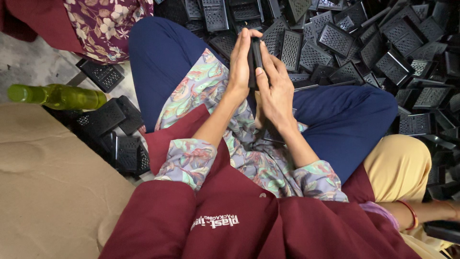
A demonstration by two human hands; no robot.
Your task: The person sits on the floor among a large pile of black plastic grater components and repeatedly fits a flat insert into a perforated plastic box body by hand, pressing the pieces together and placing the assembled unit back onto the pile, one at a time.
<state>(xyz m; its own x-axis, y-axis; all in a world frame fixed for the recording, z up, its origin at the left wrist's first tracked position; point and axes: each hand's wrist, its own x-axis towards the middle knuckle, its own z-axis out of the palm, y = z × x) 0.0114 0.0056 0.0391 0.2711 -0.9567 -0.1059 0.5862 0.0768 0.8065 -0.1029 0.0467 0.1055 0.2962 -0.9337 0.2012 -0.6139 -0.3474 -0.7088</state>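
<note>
Both hands are clamped on one black perforated plastic piece (255, 57), held upright above the lap: left hand (241, 60) closes its grip on the left face, right hand (274, 88) wraps the right side with the thumb pressed on the front edge. Below the hands lie the navy trouser legs (345, 120) and a floral tunic (249, 153). Beyond, a heap of like black pieces (383, 52) covers the floor; a green bottle (57, 96) lies at left beside a cardboard sheet (48, 182).

A flat brown cardboard box (52, 187) filled the lower-left corner, and white printed lettering (215, 222) sat on the maroon apron's chest.
</note>
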